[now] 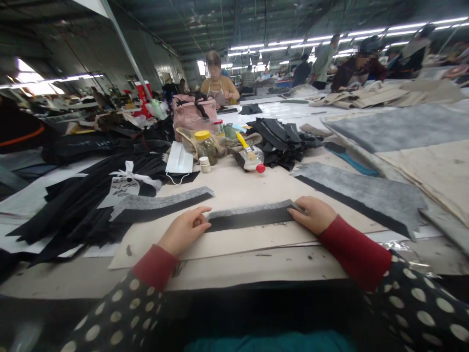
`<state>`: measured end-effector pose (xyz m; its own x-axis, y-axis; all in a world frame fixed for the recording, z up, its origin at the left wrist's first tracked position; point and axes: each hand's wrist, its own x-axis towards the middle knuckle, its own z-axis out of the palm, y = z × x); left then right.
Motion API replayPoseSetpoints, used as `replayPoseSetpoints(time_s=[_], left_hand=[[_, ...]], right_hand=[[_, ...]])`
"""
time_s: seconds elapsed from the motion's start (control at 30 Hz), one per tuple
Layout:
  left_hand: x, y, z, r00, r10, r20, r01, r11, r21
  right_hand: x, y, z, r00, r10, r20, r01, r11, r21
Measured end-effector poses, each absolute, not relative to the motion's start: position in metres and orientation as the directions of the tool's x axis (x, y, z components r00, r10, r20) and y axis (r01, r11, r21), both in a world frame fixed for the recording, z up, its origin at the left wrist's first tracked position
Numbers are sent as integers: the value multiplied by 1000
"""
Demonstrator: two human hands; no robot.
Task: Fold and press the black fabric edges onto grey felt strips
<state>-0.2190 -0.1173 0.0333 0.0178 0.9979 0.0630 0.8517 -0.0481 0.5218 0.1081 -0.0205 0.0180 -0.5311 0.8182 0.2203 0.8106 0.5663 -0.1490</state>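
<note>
Narrow black-and-mottled-grey fabric strip (252, 218) is stretching over a flat cream-coloured sheet (234, 241), its dark band lying below, its paler speckled band running along the upper edge and rising slightly rightward. The bare left hand (186, 229) is pinching one end; the bare right hand (317, 215) is pinching the other.

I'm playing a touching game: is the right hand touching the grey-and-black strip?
Touching. The head view shows the right hand pinching the right end of the strip.
</note>
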Motion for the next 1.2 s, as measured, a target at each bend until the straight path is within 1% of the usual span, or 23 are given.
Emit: replayPoseSetpoints(time_s=[0.27, 0.67, 0.97, 1.2], left_hand=[[-220, -115, 33, 12, 999, 48, 860, -35, 509], [-217, -117, 36, 13, 999, 42, 876, -32, 481], [-216, -117, 38, 19, 999, 31, 882, -31, 470], [-218, -116, 35, 26, 999, 37, 882, -40, 469]], right_hand=[[108, -24, 15, -542, 795, 271, 808, 582, -90], [107, -25, 15, -541, 798, 267, 818, 573, -55], [106, -24, 15, -533, 803, 267, 826, 562, -44], [105, -25, 16, -521, 812, 262, 831, 553, -61]])
